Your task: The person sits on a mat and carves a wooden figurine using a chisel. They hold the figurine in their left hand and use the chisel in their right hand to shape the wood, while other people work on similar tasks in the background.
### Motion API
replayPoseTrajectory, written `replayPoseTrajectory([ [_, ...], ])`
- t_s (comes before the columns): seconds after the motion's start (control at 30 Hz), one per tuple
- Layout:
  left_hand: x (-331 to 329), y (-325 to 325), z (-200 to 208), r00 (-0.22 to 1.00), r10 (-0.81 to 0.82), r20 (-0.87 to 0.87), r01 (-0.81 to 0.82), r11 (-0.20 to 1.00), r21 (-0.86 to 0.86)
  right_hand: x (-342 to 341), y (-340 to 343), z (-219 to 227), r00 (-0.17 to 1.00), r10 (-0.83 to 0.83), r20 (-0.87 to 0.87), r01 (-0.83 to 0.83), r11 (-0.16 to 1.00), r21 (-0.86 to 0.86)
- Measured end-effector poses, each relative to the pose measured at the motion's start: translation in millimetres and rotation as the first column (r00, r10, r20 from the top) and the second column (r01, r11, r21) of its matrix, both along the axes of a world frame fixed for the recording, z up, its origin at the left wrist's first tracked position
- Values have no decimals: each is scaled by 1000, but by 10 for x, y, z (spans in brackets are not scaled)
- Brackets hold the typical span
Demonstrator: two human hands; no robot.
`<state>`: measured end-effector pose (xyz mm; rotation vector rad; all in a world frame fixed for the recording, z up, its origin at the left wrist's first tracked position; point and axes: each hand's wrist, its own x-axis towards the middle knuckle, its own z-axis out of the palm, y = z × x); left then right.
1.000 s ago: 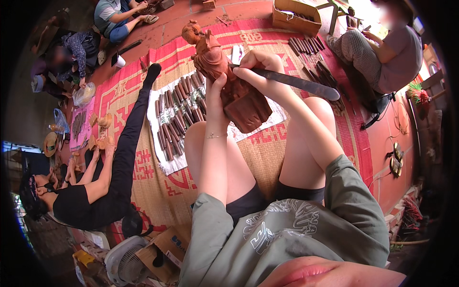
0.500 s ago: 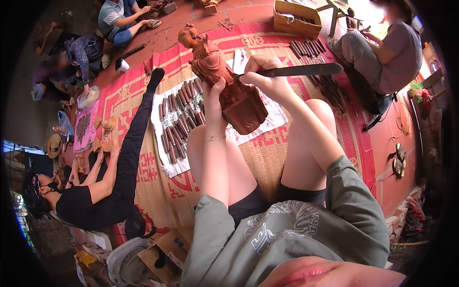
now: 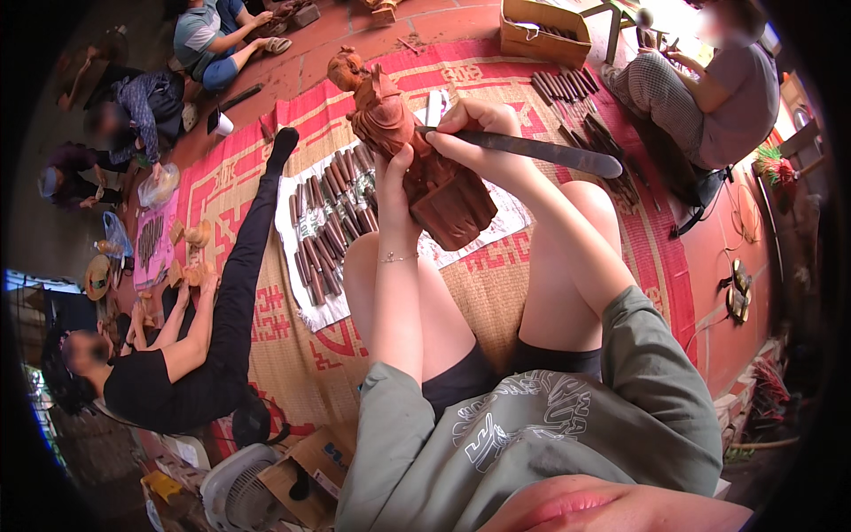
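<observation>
A reddish-brown carved wooden figurine (image 3: 450, 206) leans above my knees, its small head up and to the left, its broad base toward me. My left hand (image 3: 395, 183) is wrapped round its side and steadies it. In my right hand (image 3: 477, 131), a long flat dark tool (image 3: 567, 156) with a rounded outer end is pinched between the fingers. The tool's inner end meets the middle of the figurine; its tip is hidden by my fingers. Beyond my left knee, several dark-handled carving tools (image 3: 330, 226) lie in rows on a white cloth (image 3: 312, 315).
I sit on a red and tan woven mat (image 3: 297, 355). More tools (image 3: 612, 146) lie at its right, near a wooden box (image 3: 542, 35). One person (image 3: 709, 97) sits to the right. Another, in black (image 3: 168, 372), stretches a leg along the left. A fan (image 3: 238, 488) stands lower left.
The dark tool's outer end has swung down, and its inner end has shifted up along the figurine with my right hand. My left hand keeps its hold; the figurine has barely shifted.
</observation>
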<state>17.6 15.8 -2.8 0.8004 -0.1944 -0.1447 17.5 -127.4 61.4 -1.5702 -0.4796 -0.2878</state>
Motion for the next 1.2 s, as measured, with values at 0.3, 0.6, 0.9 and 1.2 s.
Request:
replayPoseTrajectory([
  [0.3, -62, 6, 18, 999, -8, -45, 10, 1000, 30, 43, -52, -28, 985, -41, 166, 72, 980, -185],
  [0.6, -110, -28, 145, 992, 127, -4, -125, 981, 149, 22, -192, 5, 999, 39, -33, -46, 972, -230],
  [0.9, 58, 77, -84, 1000, 12, -29, -13, 999, -41, 20, -67, -97, 998, -2, 68, 4, 1000, -19],
  [1.2, -31, 27, -16, 999, -26, -47, 27, 999, 23, 37, -12, -89, 995, -12, 99, 20, 997, -75],
])
